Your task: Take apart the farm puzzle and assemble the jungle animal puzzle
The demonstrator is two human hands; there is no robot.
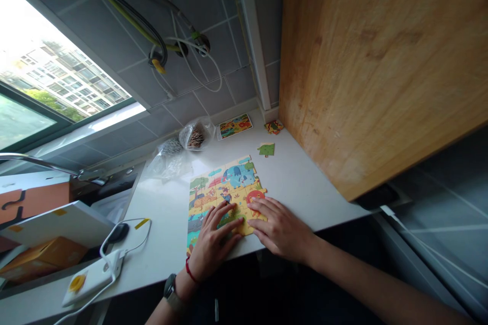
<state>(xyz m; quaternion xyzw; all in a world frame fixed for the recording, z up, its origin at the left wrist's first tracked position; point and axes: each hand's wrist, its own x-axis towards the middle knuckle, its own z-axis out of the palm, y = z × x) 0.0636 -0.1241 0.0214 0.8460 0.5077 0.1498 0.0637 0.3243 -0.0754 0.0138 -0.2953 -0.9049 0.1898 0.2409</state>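
A colourful jigsaw puzzle [211,190] with joined animal pieces lies flat at the table's front edge. My left hand [217,236] rests on its lower middle, fingers spread over the pieces. On the lower right part, beside a round red-orange lion figure [254,196], lies my right hand [280,226] with its fingers stretched out and slightly bent. Nothing shows in either grasp; what is under the palms is hidden. Beyond the puzzle's upper right corner sits a loose green puzzle piece [266,150]. A few more loose pieces [273,127] lie stacked near the wooden panel.
A picture card [234,126] and clear plastic bags [196,134] of dark pieces stand by the wall. At left are a white power strip [93,277] with a cable, a faucet [91,179] and boxes [41,264]. A wooden panel [366,71] borders the table's right side.
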